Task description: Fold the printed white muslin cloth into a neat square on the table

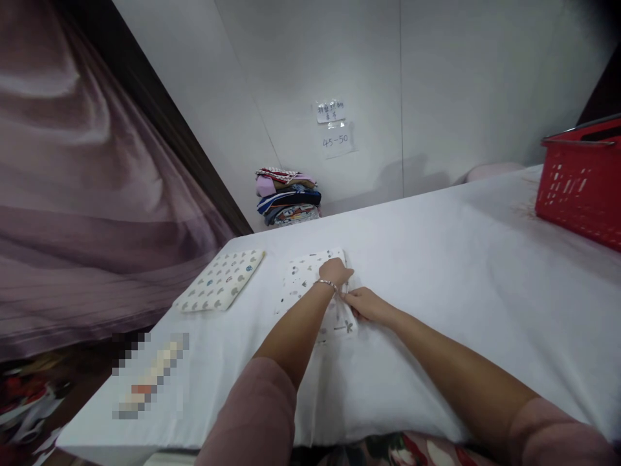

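A white cloth (pixel 303 275) with small grey and dark prints lies folded flat on the white-covered table in front of me. My left hand (pixel 336 272), a bracelet at its wrist, reaches across the cloth to its right edge. Its fingers are curled at that edge, with the tips partly hidden. Just nearer to me, my right hand (pixel 366 303) pinches the same right edge from the side. To the left lies another folded cloth (pixel 220 279), cream with grey mushroom-like prints.
A stack of folded fabrics (pixel 290 197) stands beyond the table's far edge by the wall. On the right is a red plastic basket (pixel 582 184). A pixelated item (pixel 152 375) lies at the front left. Pink curtain (pixel 97 175) hangs along the left side.
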`<action>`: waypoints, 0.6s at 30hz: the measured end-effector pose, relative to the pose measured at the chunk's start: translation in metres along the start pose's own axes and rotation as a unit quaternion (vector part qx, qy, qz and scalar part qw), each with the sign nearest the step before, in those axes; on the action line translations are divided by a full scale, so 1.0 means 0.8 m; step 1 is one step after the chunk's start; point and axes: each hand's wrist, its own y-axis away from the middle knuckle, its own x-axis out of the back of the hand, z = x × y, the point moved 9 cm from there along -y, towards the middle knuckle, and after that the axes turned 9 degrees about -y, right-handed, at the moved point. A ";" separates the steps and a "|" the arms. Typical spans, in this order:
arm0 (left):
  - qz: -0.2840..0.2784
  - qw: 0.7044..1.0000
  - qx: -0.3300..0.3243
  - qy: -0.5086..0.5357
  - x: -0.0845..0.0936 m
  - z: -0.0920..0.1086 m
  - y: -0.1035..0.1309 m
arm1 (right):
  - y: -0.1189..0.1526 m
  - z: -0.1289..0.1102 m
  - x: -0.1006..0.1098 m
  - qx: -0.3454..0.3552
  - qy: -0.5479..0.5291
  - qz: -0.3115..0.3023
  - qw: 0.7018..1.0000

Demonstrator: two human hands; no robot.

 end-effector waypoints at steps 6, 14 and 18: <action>0.024 1.000 0.014 -0.011 0.008 0.004 -0.027 | 0.018 -0.010 -0.011 -0.024 0.048 -0.066 0.996; 0.066 0.997 0.047 0.002 0.012 0.001 -0.066 | 0.026 -0.001 -0.020 -0.058 0.066 -0.123 0.989; 0.060 0.997 0.053 0.006 0.013 -0.001 -0.083 | 0.022 0.001 -0.022 -0.053 0.054 -0.112 0.991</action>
